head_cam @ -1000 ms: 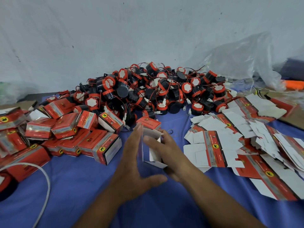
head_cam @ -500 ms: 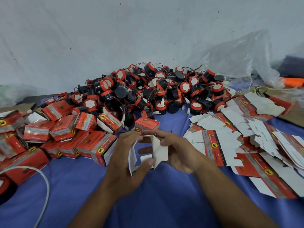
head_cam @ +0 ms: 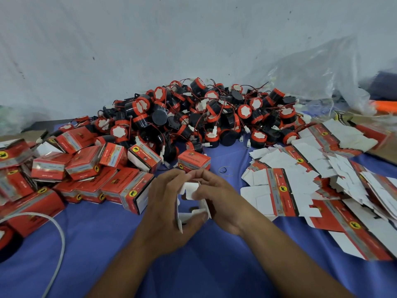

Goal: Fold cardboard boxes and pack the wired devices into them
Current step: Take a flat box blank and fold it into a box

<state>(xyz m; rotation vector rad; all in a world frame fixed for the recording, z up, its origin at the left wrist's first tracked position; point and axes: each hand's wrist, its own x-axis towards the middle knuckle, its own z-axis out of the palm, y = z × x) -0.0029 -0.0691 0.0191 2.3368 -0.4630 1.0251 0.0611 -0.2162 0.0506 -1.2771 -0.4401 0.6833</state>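
Blue cloth, left hand, right hand pinching half-folded box; red cartons, lettering blurred

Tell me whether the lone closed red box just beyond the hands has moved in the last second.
No. The closed red box keeps its spot just left of the rubber band, at the foot of the device pile.

1. Wired devices: black bodies, red-orange bands, white round faces; thin red and black wires with white plugs.
2. Folded boxes: red with a silver-grey band and a yellow badge bearing a black animal.
3. Flat carton blanks: white backs, red and grey printed strips.
4. Half-folded box: white inside.
5. Cloth: plain blue.
6. Wall: pale grey, dark specks.
7. Cable: white.
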